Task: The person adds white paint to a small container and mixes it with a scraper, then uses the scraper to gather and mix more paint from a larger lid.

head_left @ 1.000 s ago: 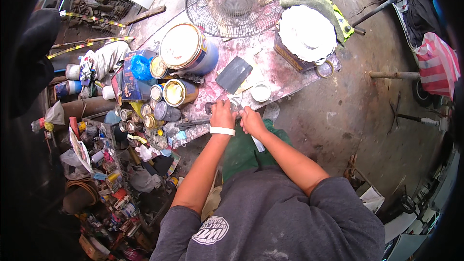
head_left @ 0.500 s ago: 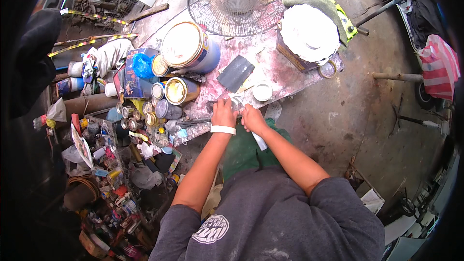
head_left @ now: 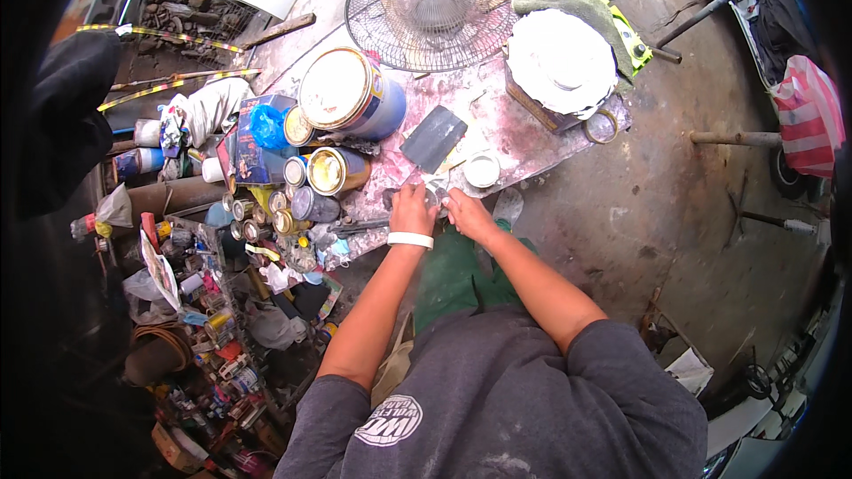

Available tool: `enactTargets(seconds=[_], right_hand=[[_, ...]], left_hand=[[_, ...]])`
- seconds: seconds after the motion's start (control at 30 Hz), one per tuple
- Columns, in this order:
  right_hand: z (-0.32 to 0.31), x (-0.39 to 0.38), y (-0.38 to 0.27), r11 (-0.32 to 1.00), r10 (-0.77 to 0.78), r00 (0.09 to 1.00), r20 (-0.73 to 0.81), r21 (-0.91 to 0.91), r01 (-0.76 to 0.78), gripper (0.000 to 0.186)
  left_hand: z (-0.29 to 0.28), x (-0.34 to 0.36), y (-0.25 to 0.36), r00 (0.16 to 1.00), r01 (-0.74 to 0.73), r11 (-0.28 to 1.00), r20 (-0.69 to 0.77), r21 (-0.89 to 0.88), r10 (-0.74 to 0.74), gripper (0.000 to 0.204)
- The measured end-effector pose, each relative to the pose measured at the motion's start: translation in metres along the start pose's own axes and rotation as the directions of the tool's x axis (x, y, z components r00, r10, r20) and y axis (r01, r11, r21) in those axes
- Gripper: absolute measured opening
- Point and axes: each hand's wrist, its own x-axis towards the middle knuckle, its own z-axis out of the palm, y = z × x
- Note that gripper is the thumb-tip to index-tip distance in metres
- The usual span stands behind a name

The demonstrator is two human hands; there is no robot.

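At the near edge of the paint-stained table (head_left: 524, 160), my left hand (head_left: 412, 211) is closed, a white band round its wrist. Close beside it my right hand (head_left: 469, 215) is closed too, its fingers almost touching the left ones. A small pale, shiny thing (head_left: 437, 187) shows at the fingertips, too small to name. Just beyond the hands lies a dark grey rectangular sheet (head_left: 434, 139). An open white tub (head_left: 483, 169) stands to its right. Paint cans, among them a yellow-stained one (head_left: 327, 170) and a grey-lidded one (head_left: 313, 205), stand left of my hands.
A large paint bucket (head_left: 337, 93) stands behind the smaller cans. Farther back lies a round wire fan guard (head_left: 435, 9). A box with a white cover (head_left: 563, 62) and a tape roll (head_left: 601, 127) sit at the table's right end. Cluttered shelves (head_left: 222, 337) fill the lower left.
The white strip that hung below my right hand no longer shows there. Both hands stay close together at the table edge. The view has shifted slightly.
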Motion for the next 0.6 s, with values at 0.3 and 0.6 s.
enactTargets(seconds=[0.3,0.6], right_hand=[[-0.005,-0.018,0.001,0.985,-0.095,0.992,-0.077,-0.148,0.083,0.023],[-0.085,-0.111,-0.031,0.947,-0.108,0.990,-0.096,-0.312,0.073,0.022]], left_hand=[[0.002,0.005,-0.034,0.996,0.076,0.902,0.080,-0.426,-0.046,0.056],[0.009,0.014,-0.107,0.912,0.359,0.392,0.408,-0.847,0.046,0.015]])
